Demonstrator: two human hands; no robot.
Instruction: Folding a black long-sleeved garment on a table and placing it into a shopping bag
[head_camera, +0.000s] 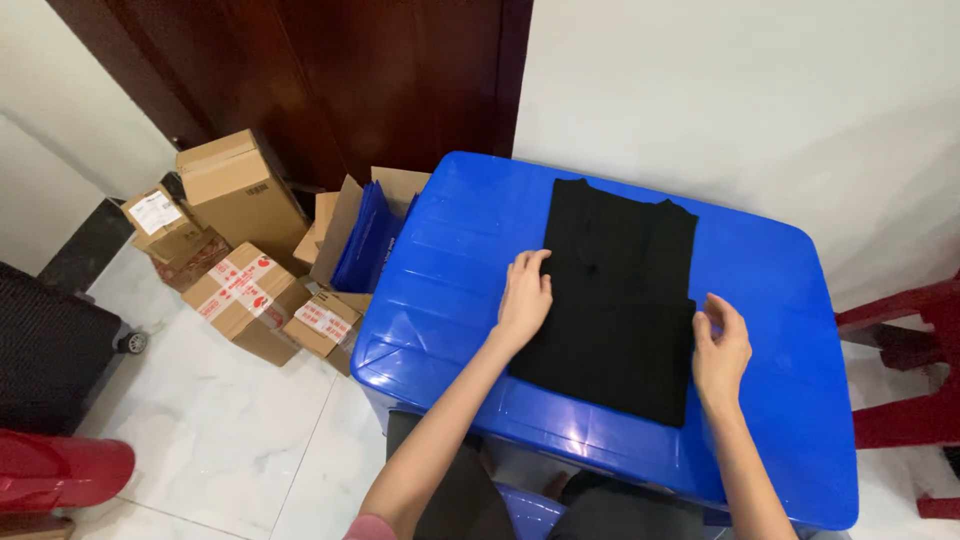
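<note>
Both hands lie open: left hand (524, 296) flat on the soft, light black folded garment (613, 300); right hand (720, 345) touching its edge, the likeliest place to take hold.

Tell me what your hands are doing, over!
Left hand flat on the black garment's left edge. Right hand at its right edge, fingers curled. Garment folded lengthwise on the blue table. Nothing else on the tabletop.

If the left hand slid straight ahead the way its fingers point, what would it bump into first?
Probably just more of the black folded garment. The left hand rests on its left edge, fingers pointing up-right across the cloth; beyond that lies bare blue table.
</note>
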